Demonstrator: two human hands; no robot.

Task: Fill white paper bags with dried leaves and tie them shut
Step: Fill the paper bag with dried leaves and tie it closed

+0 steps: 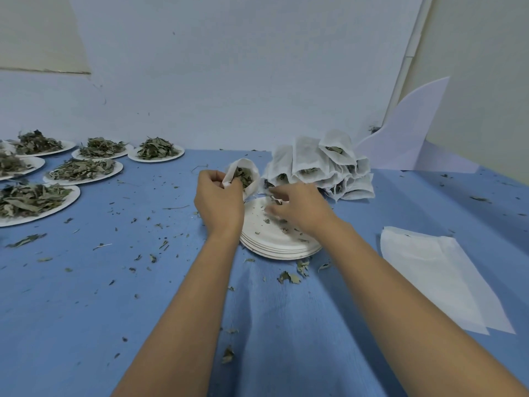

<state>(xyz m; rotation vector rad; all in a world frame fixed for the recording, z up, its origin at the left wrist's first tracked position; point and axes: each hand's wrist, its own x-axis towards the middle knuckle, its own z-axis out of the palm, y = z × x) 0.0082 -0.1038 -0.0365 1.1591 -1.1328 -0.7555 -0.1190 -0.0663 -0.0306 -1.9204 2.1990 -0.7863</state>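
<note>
My left hand [219, 200] grips the rim of a white paper bag [249, 183] whose open mouth shows dried leaves inside. It holds the bag just beyond a stack of white paper plates [274, 242]. My right hand [297, 209] hovers over the top plate with curled fingers, pinching up leaf crumbs [267, 220] scattered there. A pile of filled white bags [320, 167] leans together behind the plates.
Several paper plates heaped with dried leaves [83, 169] stand at the left on the blue table [86, 310]. Flat empty bags [438, 270] lie at the right. A white curved sheet [406, 133] leans on the wall. Leaf bits litter the cloth.
</note>
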